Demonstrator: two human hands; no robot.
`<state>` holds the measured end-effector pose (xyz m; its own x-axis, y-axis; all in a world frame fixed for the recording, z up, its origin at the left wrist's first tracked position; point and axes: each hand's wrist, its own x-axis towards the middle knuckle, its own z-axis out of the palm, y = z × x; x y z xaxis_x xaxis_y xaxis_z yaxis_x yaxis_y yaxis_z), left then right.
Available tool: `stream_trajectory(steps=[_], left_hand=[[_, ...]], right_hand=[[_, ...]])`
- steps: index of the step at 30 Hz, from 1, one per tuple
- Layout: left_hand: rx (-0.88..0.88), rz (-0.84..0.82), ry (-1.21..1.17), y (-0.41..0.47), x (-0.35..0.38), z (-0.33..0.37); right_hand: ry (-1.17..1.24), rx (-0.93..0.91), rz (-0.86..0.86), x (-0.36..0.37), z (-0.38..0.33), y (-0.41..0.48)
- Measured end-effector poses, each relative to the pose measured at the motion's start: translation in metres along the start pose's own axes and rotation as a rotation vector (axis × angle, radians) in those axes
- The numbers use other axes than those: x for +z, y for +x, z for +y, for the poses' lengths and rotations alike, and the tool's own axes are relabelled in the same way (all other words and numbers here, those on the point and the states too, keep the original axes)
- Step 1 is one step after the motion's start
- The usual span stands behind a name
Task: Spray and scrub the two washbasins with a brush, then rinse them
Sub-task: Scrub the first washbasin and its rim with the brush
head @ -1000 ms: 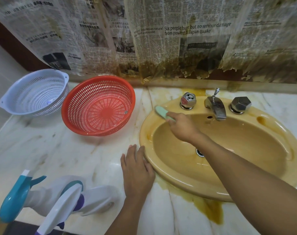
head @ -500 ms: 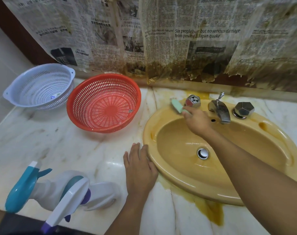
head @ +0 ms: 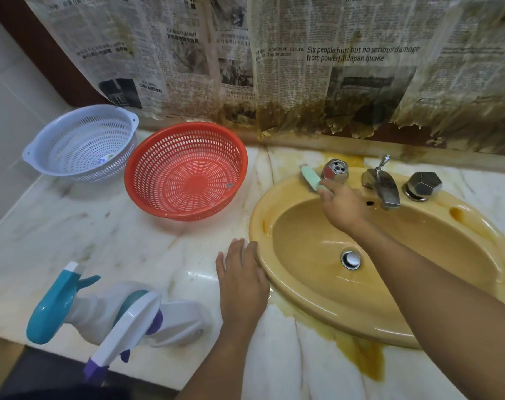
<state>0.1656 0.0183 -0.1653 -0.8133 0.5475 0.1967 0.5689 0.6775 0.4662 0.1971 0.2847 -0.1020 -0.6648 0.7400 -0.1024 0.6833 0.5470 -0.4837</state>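
Note:
A yellow oval washbasin [head: 288,293] is set in the marble counter, with a metal drain [head: 350,259] in its bowl. My right hand [head: 343,207] grips a pale green brush [head: 310,179] and holds it on the basin's back rim, just left of the left tap knob [head: 335,171]. My left hand [head: 242,287] lies flat on the counter, its fingertips touching the basin's left rim. Two spray bottles stand at the near left: one with a teal head [head: 54,306], one with a white and purple trigger [head: 124,333].
A red colander [head: 184,171] and a white colander [head: 82,142] sit on the counter to the left. The spout [head: 381,186] and right knob [head: 423,186] stand behind the bowl. Stained newspaper covers the wall. Yellow-brown liquid pools at the basin's front edge [head: 361,356].
My right hand has carried the brush up along the basin's back left rim toward the left tap knob. My left hand has stayed on the counter.

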Motion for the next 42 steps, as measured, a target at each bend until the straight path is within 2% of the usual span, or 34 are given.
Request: stream_trajectory(steps=[3, 6, 8, 11, 14, 17, 21, 26, 34, 39, 42], left_hand=[[-0.002, 0.008, -0.002, 0.000, 0.000, -0.001], [-0.022, -0.017, -0.029, 0.001, 0.003, -0.004], [-0.030, -0.057, -0.069, 0.002, 0.002, -0.008], [-0.031, -0.167, -0.097, 0.002, -0.008, -0.015], [-0.007, -0.190, 0.043, -0.009, -0.015, -0.025], [0.004, -0.148, 0.121, -0.024, -0.013, -0.033], [0.016, -0.108, 0.168, -0.029, -0.007, -0.034], [-0.007, -0.106, 0.169, -0.028, -0.010, -0.031], [-0.018, -0.112, 0.193, -0.028, -0.009, -0.032], [-0.026, -0.103, 0.192, -0.028, -0.010, -0.031], [-0.019, -0.080, 0.182, -0.028, -0.008, -0.031]], right_hand=[[0.041, 0.014, -0.011, 0.004, 0.001, -0.005], [0.112, -0.104, -0.156, 0.009, -0.012, -0.019], [0.071, -0.157, -0.202, 0.005, -0.016, -0.022], [-0.049, -0.041, -0.083, -0.011, -0.014, -0.009], [-0.118, 0.071, -0.021, -0.012, -0.020, -0.014], [-0.181, 0.027, -0.038, 0.006, -0.034, -0.040], [-0.075, 0.087, -0.008, 0.005, -0.031, -0.035], [-0.065, 0.092, -0.042, -0.009, -0.024, 0.002], [-0.102, 0.135, 0.030, 0.007, -0.014, -0.033], [0.112, 0.069, -0.073, 0.002, -0.023, 0.015], [0.164, -0.092, -0.191, 0.009, -0.031, -0.010]])
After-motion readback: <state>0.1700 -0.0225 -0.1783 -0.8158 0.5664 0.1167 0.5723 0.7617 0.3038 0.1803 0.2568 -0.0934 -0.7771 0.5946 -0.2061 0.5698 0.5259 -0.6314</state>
